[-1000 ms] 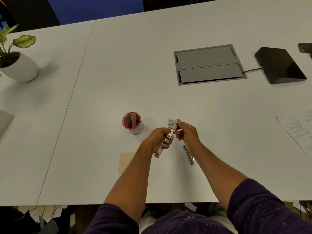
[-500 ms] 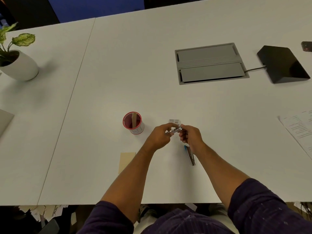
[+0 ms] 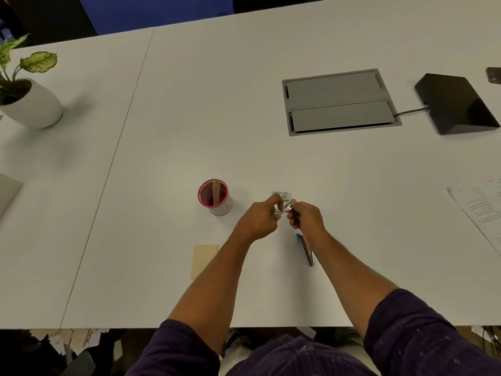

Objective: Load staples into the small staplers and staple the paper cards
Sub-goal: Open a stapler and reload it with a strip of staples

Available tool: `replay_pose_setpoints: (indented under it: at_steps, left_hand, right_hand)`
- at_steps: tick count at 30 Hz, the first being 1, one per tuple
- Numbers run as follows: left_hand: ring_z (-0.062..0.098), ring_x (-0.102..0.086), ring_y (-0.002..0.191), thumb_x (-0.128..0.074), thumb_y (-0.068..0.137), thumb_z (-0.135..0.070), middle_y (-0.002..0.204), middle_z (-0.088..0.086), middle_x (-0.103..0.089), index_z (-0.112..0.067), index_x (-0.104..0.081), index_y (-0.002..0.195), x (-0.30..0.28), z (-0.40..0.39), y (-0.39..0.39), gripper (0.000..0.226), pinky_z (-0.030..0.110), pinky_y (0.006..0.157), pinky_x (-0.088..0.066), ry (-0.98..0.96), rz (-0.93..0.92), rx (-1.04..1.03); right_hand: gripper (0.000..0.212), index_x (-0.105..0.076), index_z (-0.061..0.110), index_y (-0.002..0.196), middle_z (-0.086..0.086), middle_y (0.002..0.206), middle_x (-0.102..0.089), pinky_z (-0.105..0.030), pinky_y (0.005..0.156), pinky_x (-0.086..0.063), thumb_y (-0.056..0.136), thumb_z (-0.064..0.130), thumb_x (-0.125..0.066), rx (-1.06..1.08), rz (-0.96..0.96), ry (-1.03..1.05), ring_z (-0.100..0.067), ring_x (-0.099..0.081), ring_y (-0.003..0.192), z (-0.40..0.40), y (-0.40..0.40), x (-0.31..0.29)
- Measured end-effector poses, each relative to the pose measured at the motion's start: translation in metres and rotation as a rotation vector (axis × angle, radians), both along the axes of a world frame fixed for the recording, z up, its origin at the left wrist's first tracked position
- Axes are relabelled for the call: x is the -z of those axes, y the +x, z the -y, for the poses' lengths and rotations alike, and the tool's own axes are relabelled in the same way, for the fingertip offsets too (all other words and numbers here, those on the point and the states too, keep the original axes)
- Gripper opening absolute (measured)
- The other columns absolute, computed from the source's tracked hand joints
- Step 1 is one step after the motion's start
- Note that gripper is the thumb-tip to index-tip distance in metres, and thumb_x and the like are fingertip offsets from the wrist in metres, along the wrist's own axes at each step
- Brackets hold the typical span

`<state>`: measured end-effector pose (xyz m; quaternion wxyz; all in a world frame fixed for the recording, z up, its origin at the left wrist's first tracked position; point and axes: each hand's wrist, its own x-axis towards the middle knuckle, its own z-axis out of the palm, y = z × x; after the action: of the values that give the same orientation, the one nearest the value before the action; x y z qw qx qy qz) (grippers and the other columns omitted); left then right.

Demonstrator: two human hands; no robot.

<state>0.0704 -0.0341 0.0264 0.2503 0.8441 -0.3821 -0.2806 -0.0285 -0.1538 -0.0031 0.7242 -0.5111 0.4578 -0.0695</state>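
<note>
Both hands meet over the table's middle around a small silver stapler (image 3: 283,210). My left hand (image 3: 259,219) pinches its left end and my right hand (image 3: 306,219) grips its right end; most of the stapler is hidden by fingers. Just beyond the hands lies a small staple box (image 3: 282,195). A second stapler (image 3: 306,251), blue and silver, lies on the table under my right wrist. A tan paper card (image 3: 204,260) lies flat to the left of my left forearm.
A red cup (image 3: 215,198) with a wooden stick stands left of the hands. A grey cable hatch (image 3: 339,101), a black device (image 3: 455,104), printed sheets (image 3: 482,210) and a potted plant (image 3: 27,99) sit farther off on the white table (image 3: 162,158).
The silver stapler was held long and tilted a second ago; now it is folded short between both hands, which have drawn closer together. The second stapler and card have not moved.
</note>
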Motion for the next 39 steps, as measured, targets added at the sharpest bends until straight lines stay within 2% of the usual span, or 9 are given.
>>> replay_pose_setpoints:
  at_steps: [5, 9, 15, 19, 23, 27, 30, 33, 39]
  left_hand:
    - [0.019, -0.061, 0.070, -0.053, 0.101, -0.036, 0.128, 0.010, -0.066, -0.032, -0.042, 0.097, 0.003, 0.000, -0.001, 0.013, 0.009, 0.049, -0.045, -0.100, -0.016, -0.064]
    - [0.008, -0.065, 0.059, -0.044, 0.104, -0.045, 0.116, 0.009, -0.072, -0.029, -0.038, 0.101, 0.005, 0.001, -0.006, 0.018, 0.010, 0.046, -0.045, -0.176, -0.071, -0.200]
    - [0.009, -0.065, 0.061, -0.047, 0.100, -0.040, 0.086, -0.001, -0.076, -0.026, -0.049, 0.107, 0.008, -0.010, -0.001, 0.016, 0.016, 0.050, -0.048, -0.161, -0.308, -0.338]
    - [0.017, -0.061, 0.067, -0.047, 0.101, -0.023, 0.097, 0.003, -0.076, -0.014, -0.062, 0.112, 0.003, -0.006, 0.003, 0.021, 0.023, 0.050, -0.044, -0.109, -0.448, -0.343]
    - [0.021, -0.058, 0.070, -0.043, 0.103, -0.014, 0.107, 0.010, -0.075, -0.007, -0.063, 0.120, -0.002, 0.002, 0.003, 0.028, 0.026, 0.055, -0.044, -0.103, -0.579, -0.374]
    - [0.019, -0.060, 0.070, -0.042, 0.103, -0.008, 0.108, 0.013, -0.073, -0.004, -0.061, 0.124, -0.001, 0.003, 0.004, 0.029, 0.027, 0.060, -0.049, -0.112, -0.630, -0.395]
    - [0.022, -0.063, 0.076, -0.044, 0.101, -0.005, 0.108, 0.014, -0.072, -0.008, -0.060, 0.127, 0.002, -0.001, 0.008, 0.030, 0.033, 0.069, -0.052, -0.130, -0.676, -0.439]
    - [0.024, -0.067, 0.082, -0.053, 0.096, -0.002, 0.109, 0.015, -0.072, -0.011, -0.063, 0.124, 0.007, -0.007, 0.012, 0.031, 0.036, 0.075, -0.055, -0.162, -0.709, -0.488]
    - [0.027, -0.066, 0.081, -0.072, 0.086, 0.002, 0.095, 0.017, -0.069, -0.008, -0.068, 0.120, 0.013, -0.015, 0.010, 0.035, 0.036, 0.075, -0.058, -0.239, -0.668, -0.555]
  right_hand:
    - [0.029, -0.070, 0.005, 0.093, -0.011, 0.074, -0.064, -0.030, 0.057, -0.044, 0.106, 0.022, -0.052, -0.022, -0.005, -0.023, -0.020, -0.054, 0.060, 0.001, 0.002, -0.002]
    - [0.029, -0.071, 0.008, 0.093, -0.008, 0.071, -0.065, -0.028, 0.055, -0.044, 0.106, 0.026, -0.052, -0.013, -0.027, -0.062, -0.018, -0.054, 0.058, 0.004, 0.004, 0.000]
    - [0.035, -0.068, 0.010, 0.080, -0.002, 0.068, -0.067, -0.026, 0.057, -0.045, 0.104, 0.032, -0.053, -0.058, -0.088, -0.326, -0.012, -0.057, 0.055, 0.021, 0.007, -0.007]
    - [0.041, -0.062, 0.003, 0.079, -0.011, 0.074, -0.067, -0.033, 0.063, -0.047, 0.104, 0.034, -0.053, -0.184, -0.071, -0.594, -0.017, -0.058, 0.063, 0.025, 0.016, -0.023]
    - [0.039, -0.052, 0.016, 0.069, 0.005, 0.063, -0.052, -0.017, 0.053, -0.034, 0.105, 0.031, -0.053, -0.272, -0.005, -0.884, -0.009, -0.047, 0.058, 0.024, 0.024, -0.036]
    - [0.035, -0.055, 0.011, 0.076, 0.002, 0.070, -0.052, -0.018, 0.057, -0.033, 0.106, 0.029, -0.051, -0.338, 0.026, -1.044, -0.013, -0.047, 0.063, 0.021, 0.024, -0.033]
    - [0.031, -0.062, 0.012, 0.081, 0.006, 0.068, -0.056, -0.015, 0.058, -0.037, 0.105, 0.030, -0.054, -0.314, 0.078, -0.929, -0.008, -0.050, 0.062, 0.022, 0.020, -0.029]
    - [0.024, -0.071, 0.018, 0.090, 0.005, 0.068, -0.066, -0.015, 0.059, -0.048, 0.103, 0.031, -0.056, -0.281, 0.125, -0.648, -0.003, -0.059, 0.059, 0.028, 0.013, -0.023]
    - [0.021, -0.074, 0.007, 0.100, -0.011, 0.083, -0.076, -0.030, 0.066, -0.059, 0.101, 0.025, -0.062, -0.252, 0.192, -0.117, -0.021, -0.070, 0.071, 0.040, 0.003, -0.008]
